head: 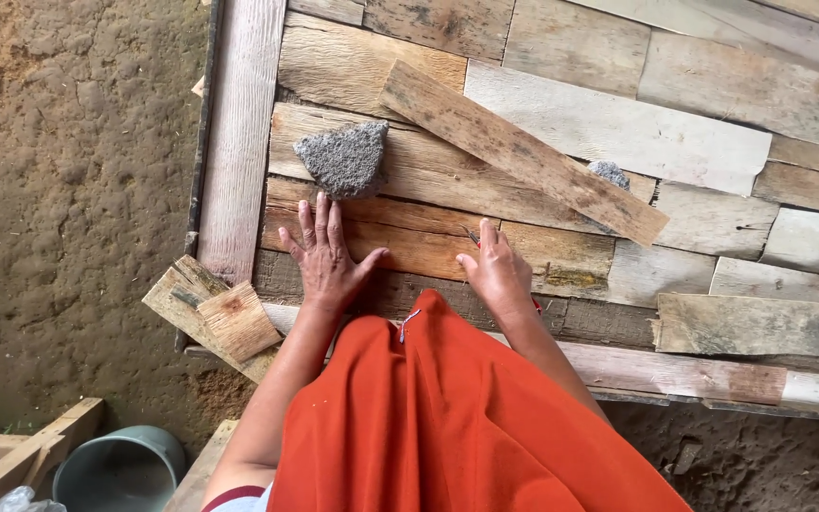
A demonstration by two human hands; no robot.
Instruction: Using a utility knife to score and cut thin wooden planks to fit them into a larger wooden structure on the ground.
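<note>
The left hand (326,258) lies flat with its fingers (320,220) spread wide on an orange-brown plank (409,248) of the patchwork wooden panel (618,123), gripping nothing, and a rough grey stone (345,158) sits just beyond the fingertips. The right hand (497,270) rests on the same plank with its fingers curled down; a small dark object pokes out just past the forefinger, but whether the hand grips it cannot be told. Farther beyond those fingers a loose weathered board (523,152) lies slantwise across the panel.
</note>
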